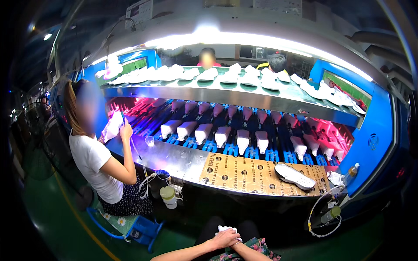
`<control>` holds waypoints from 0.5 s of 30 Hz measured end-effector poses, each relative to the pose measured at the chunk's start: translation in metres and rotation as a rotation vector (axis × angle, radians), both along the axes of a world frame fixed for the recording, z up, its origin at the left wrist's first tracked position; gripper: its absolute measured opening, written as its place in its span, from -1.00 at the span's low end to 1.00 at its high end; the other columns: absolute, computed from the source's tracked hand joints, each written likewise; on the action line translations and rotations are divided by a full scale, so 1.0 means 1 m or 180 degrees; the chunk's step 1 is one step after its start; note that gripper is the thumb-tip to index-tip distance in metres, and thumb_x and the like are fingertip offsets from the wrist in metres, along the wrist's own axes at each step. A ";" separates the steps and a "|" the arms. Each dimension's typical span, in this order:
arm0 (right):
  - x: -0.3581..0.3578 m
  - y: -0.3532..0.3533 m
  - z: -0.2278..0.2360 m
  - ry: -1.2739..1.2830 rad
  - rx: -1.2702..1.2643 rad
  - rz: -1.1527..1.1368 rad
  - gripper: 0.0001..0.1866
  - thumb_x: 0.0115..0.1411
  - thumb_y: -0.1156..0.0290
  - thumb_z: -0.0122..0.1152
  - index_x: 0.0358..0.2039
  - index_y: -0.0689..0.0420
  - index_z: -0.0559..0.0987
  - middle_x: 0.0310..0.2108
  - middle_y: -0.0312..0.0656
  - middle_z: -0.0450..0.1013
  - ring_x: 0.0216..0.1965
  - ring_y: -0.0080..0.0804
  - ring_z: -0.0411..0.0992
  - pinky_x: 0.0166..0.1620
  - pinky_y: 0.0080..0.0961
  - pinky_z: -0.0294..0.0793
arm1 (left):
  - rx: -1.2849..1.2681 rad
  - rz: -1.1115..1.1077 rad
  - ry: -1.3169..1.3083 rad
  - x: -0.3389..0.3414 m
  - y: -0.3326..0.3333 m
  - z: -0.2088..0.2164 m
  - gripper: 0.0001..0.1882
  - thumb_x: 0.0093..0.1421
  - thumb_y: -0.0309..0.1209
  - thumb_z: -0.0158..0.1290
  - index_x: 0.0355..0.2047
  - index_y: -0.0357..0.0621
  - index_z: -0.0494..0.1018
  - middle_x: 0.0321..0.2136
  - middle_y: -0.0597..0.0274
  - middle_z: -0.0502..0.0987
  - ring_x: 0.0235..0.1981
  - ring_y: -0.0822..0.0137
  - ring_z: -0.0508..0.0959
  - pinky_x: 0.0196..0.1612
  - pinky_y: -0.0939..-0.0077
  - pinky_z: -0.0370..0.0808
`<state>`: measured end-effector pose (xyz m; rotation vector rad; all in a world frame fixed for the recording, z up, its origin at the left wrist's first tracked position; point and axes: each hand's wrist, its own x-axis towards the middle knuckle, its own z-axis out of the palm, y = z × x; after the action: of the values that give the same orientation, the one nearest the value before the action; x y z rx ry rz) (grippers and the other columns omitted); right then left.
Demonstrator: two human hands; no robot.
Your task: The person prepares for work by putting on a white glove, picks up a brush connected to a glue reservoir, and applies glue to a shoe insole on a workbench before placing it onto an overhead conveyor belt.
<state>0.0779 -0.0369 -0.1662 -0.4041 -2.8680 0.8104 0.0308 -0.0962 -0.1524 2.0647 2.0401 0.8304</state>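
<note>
My left hand (225,239) and my right hand (236,246) rest together in my lap, low in the head view. The left lies across the right, its fingers curled. A small white, bumpy patch (226,228) shows at the fingers; whether it is cloth or finger covers I cannot make out. Much of the right hand is hidden beneath the left. Beyond my lap, a white shoe sole with a dark edge (295,176) lies on a printed brown cardboard sheet (235,174) at the front of the bench, apart from both hands.
Behind the cardboard, pinkish-white shoe lasts (203,133) stand in rows on blue holders under pink light. White soles (250,78) line the upper shelf. On the left, a seated co-worker (98,165) holds a white shoe piece (113,126). A bottle (350,174) stands at right; a lidded container (168,197) hangs below the bench.
</note>
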 end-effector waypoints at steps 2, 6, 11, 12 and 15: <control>-0.001 -0.003 0.002 -0.0062 0.0035 0.0004 -0.11 0.06 0.08 0.19 0.32 0.00 -0.01 0.15 0.01 0.20 0.00 -0.03 0.27 -0.02 -0.02 0.29 | -0.0015 0.0024 -0.0091 0.005 0.000 -0.012 -0.84 0.07 -0.34 0.08 -0.33 -0.05 0.50 -0.43 0.17 0.49 -0.28 0.14 0.52 -0.22 0.23 0.46; 0.000 -0.003 0.004 -0.0184 0.0157 0.0003 -0.09 0.05 0.09 0.20 0.33 0.00 -0.03 0.17 0.01 0.18 0.02 -0.03 0.26 0.00 -0.01 0.28 | -0.0107 -0.0011 -0.0348 0.009 -0.007 -0.026 -0.82 0.11 -0.32 0.06 -0.34 -0.15 0.51 -0.42 0.10 0.54 -0.26 0.13 0.53 -0.16 0.24 0.45; 0.002 -0.017 0.038 -0.0649 -0.0123 0.0052 -0.14 0.02 -0.01 0.18 0.30 -0.06 0.11 0.17 0.03 0.24 0.13 -0.08 0.27 0.14 -0.24 0.19 | 0.0015 0.0082 -0.1031 0.016 -0.024 -0.037 -0.82 0.12 -0.35 0.05 -0.32 -0.16 0.51 -0.39 0.05 0.54 -0.27 0.08 0.54 -0.14 0.26 0.45; 0.005 -0.015 0.040 -0.0631 -0.0121 0.0034 -0.14 0.02 -0.01 0.18 0.30 -0.06 0.11 0.17 0.03 0.24 0.13 -0.08 0.27 0.14 -0.24 0.19 | 0.0121 -0.0073 -0.1192 0.018 -0.019 -0.034 -0.84 0.09 -0.39 0.08 -0.33 -0.17 0.49 -0.42 0.08 0.54 -0.32 0.15 0.55 -0.18 0.33 0.47; 0.014 -0.017 0.060 0.0357 0.0013 0.0477 -0.32 0.02 0.11 0.18 0.17 0.03 0.33 0.06 0.02 0.34 0.07 -0.09 0.31 0.09 -0.25 0.25 | 0.0324 -0.0188 -0.1324 0.030 -0.015 -0.029 -0.86 0.02 -0.46 0.09 -0.37 -0.18 0.50 -0.46 0.08 0.53 -0.36 0.12 0.55 -0.24 0.32 0.47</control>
<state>0.0921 -0.0538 -0.1058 -0.1393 -2.8203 0.8226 0.0607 -0.1114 -0.1819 1.7956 1.7374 1.2520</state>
